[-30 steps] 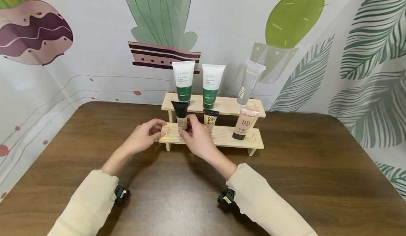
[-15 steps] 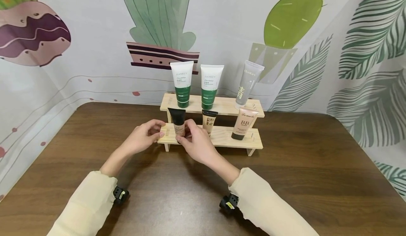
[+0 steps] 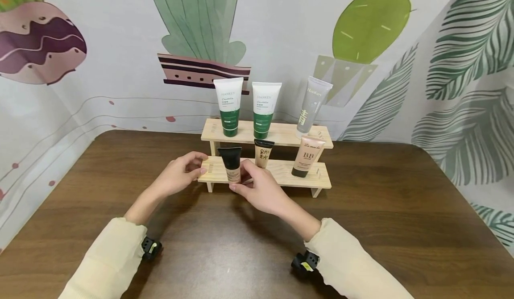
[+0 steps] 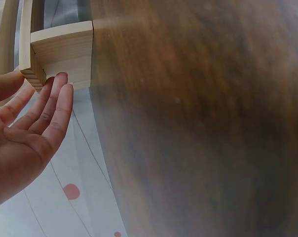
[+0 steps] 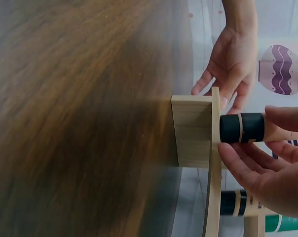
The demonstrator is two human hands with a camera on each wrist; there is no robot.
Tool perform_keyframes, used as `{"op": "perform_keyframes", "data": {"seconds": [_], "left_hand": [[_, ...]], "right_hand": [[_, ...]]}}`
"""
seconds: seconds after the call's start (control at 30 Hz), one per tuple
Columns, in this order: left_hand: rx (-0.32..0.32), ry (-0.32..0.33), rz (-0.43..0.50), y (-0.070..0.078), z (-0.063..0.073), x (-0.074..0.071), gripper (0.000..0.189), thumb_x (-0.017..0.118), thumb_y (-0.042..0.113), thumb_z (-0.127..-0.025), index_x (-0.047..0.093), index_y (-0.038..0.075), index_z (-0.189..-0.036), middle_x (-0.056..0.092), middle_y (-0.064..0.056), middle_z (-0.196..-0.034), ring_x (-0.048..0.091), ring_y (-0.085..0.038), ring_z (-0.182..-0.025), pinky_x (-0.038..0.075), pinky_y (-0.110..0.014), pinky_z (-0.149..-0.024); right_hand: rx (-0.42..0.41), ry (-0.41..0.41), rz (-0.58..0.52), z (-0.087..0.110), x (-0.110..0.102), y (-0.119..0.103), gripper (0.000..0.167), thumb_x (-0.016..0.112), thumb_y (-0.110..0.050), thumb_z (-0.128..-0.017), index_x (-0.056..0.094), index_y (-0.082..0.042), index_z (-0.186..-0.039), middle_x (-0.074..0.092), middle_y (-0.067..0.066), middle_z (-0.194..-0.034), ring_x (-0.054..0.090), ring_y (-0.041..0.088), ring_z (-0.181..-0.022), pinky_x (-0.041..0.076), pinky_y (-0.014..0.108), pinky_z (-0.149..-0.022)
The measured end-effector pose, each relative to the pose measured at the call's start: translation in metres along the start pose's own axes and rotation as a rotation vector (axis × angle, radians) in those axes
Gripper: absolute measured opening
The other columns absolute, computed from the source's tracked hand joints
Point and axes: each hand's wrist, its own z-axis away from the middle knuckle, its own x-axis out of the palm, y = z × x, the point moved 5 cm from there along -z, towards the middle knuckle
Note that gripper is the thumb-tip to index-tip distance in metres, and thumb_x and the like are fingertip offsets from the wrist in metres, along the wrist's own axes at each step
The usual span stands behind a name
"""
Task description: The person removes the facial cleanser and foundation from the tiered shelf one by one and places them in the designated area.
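In the head view, my right hand (image 3: pixel 261 187) pinches a small beige squeeze tube (image 3: pixel 234 175) with a black crimped end, over the front left of a two-tier wooden display stand (image 3: pixel 281 179). The right wrist view shows the tube's black cap (image 5: pixel 242 127) close against the lower shelf; whether it touches is unclear. With thumb and forefinger, my left hand (image 3: pixel 178 174) grips the left end of that shelf. Several of its fingers (image 4: pixel 60 113) extend beside the stand's leg (image 4: pixel 72 57). Right of the held tube stand a beige black-ended tube (image 3: pixel 263 155) and a pink BB tube (image 3: pixel 308 157).
On the upper shelf stand two white-and-green tubes (image 3: pixel 230 111) (image 3: pixel 265 111) and a translucent grey tube (image 3: pixel 312 107). The stand rests on a dark brown wooden table (image 3: pixel 381 209). Behind it hangs a cactus-printed cloth (image 3: pixel 289 31).
My right hand has brought the small beige tube toward me, from farther back on the lower shelf to its front edge. My left hand keeps its place on the shelf's end.
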Motion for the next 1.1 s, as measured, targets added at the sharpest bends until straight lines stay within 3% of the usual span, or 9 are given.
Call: {"op": "perform_keyframes", "data": {"seconds": [0.43,0.73,1.1], "left_hand": [[0.012,0.002,0.013,0.000,0.000,0.000,0.028,0.059,0.005,-0.087,0.054,-0.001,-0.115,0.062,-0.015,-0.096,0.058,-0.022,-0.081,0.046,-0.032,-0.067],[0.020,0.009,0.014,0.002,0.000,0.001,0.028,0.060,0.006,-0.087,0.054,-0.002,-0.114,0.062,-0.014,-0.095,0.058,-0.021,-0.079,0.047,-0.030,-0.066],[0.013,0.012,-0.005,0.001,0.000,0.000,0.028,0.060,0.006,-0.087,0.055,-0.001,-0.114,0.062,-0.014,-0.095,0.058,-0.022,-0.081,0.045,-0.032,-0.068]], "right_hand": [[-0.011,-0.100,-0.019,0.019,-0.028,0.017,0.019,0.068,-0.004,-0.080,0.057,-0.005,-0.096,0.062,0.004,-0.090,0.059,0.015,-0.085,0.049,0.030,-0.078],[0.005,-0.182,0.007,0.041,-0.054,0.037,0.018,0.070,-0.005,-0.078,0.058,-0.007,-0.091,0.062,0.001,-0.082,0.059,0.014,-0.077,0.050,0.030,-0.069],[0.051,-0.234,0.056,0.071,-0.095,0.066,0.019,0.069,-0.007,-0.080,0.059,-0.006,-0.095,0.062,0.002,-0.085,0.059,0.014,-0.077,0.050,0.030,-0.067]]}}
